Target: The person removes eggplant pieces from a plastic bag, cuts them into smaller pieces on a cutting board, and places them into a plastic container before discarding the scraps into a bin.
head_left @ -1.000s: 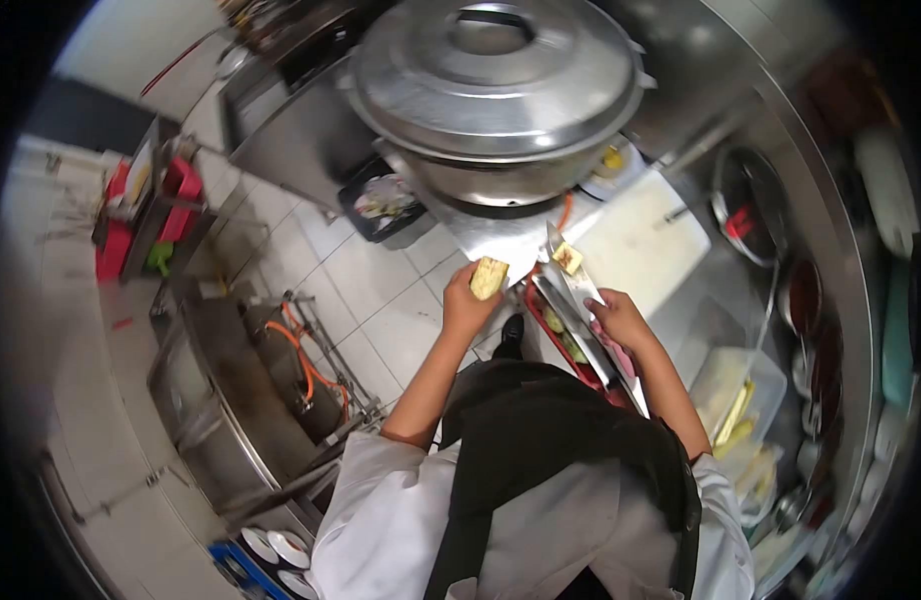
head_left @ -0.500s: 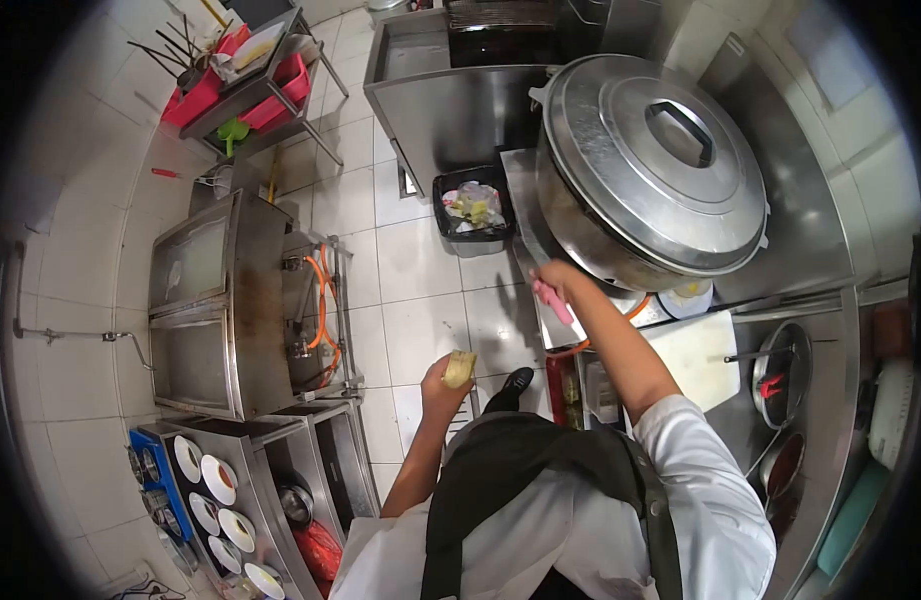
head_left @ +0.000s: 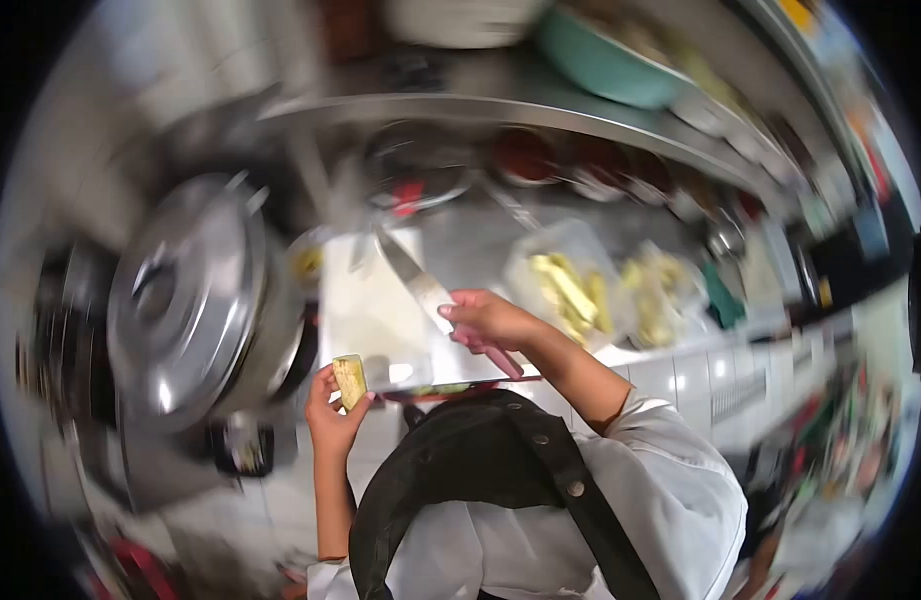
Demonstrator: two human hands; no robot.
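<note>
In my right hand (head_left: 489, 322) is a large knife (head_left: 413, 275) with a pink handle; its blade points up and left over the white cutting board (head_left: 366, 300). My left hand (head_left: 335, 412) pinches a pale yellow-green piece of food (head_left: 350, 382) between thumb and fingers, near the board's lower left corner. To the right of the knife, a clear container (head_left: 556, 240) holds several long yellow pieces. Beside it lies a plastic bag (head_left: 656, 295) with more yellowish food. The frame is blurred by motion.
A big lidded pot (head_left: 196, 290) stands to the left. Behind the board are a round pan (head_left: 416, 160) with something red and several bowls of red contents (head_left: 524, 155). A teal basin (head_left: 611, 60) sits on the upper shelf. A bin (head_left: 243, 445) is on the floor.
The view has swung round to the right, from the floor and stoves to the counter. The knife is now above the cutting board, and both hands still hold their things.
</note>
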